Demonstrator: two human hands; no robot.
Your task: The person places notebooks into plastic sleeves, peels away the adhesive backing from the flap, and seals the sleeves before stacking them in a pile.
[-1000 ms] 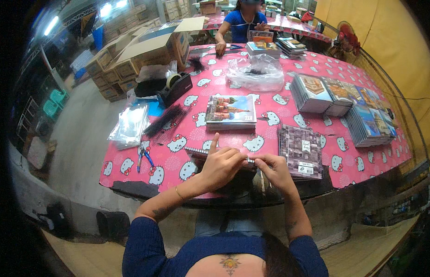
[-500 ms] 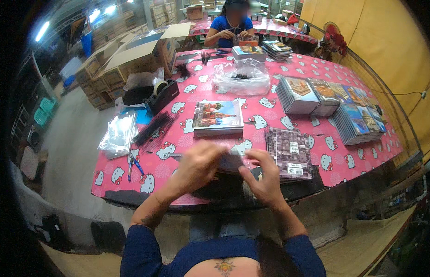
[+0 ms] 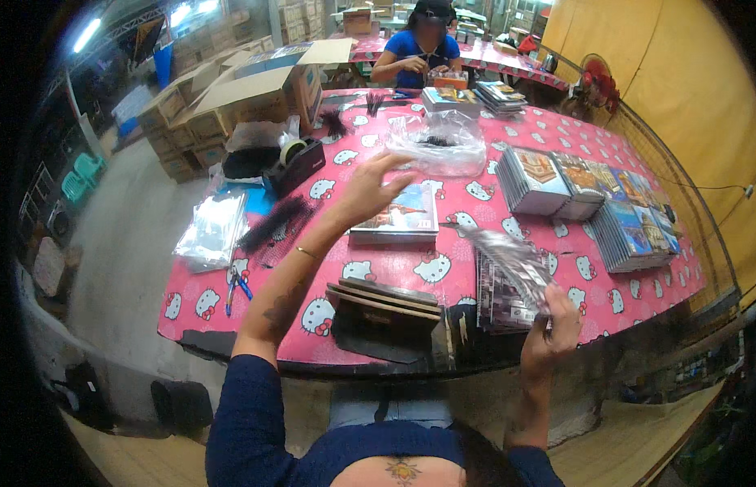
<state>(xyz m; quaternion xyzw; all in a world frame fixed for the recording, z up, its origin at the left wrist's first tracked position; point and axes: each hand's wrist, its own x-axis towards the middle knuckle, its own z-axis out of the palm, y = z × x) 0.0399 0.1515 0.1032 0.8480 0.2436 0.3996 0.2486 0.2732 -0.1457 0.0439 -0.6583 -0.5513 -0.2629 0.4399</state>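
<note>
Nearest, a dark, slanted stand (image 3: 384,333) of layered, pale-edged boards sits at the near edge of the pink patterned table (image 3: 455,280). To its right, the right hand (image 3: 557,321) grips 1 grey book (image 3: 512,252) by its near edge, tilted and blurred above the flat grey pile (image 3: 500,304); the step in hand looks like picking that book up. It seems thin and bendy, so the next move calls for a firm pinch. Farther in, the left hand (image 3: 368,190) hangs over the glossy, square-cornered picture stack (image 3: 394,237), fingers spread wide, holding nothing that shows; whether it touches the stack, I cannot tell. Slick clear sleeves (image 3: 209,231) and wiry black strands (image 3: 276,226) lie to the left. Beyond are a crumpled, see-through bag (image 3: 463,158) and, across the table, 1 co-worker (image 3: 414,61) in blue.
</note>
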